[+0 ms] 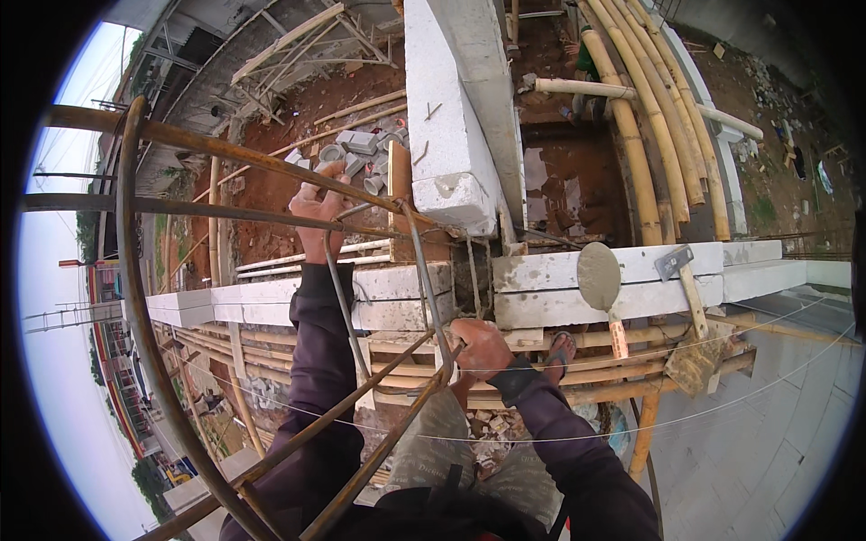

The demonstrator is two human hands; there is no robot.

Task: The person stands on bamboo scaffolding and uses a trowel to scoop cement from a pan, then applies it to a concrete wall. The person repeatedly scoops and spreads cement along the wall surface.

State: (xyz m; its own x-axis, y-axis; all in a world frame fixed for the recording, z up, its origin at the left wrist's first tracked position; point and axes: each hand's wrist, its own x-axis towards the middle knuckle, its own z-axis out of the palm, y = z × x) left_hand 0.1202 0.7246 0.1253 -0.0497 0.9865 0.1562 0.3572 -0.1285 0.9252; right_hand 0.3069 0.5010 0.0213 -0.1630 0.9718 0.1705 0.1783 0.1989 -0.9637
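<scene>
Rust-brown steel is forming the rebar cage (225, 151), which is slanting in from the left over the white block wall (546, 270). The right hand (481, 349) is clenching its fingers round a stirrup (422, 270) near the lower corner. The left hand (317, 209) is bending its fingers round the upper steelwork; which rod is taking the grip, I cannot tell. By my judgement, the cage is going to be handling heavy, stiff and rough, not fragile; stirrup corners are offering the surest hold. Farther out, a trowel (598, 278) is resting on the wall and bamboo poles (625, 135) are lying beyond.
</scene>
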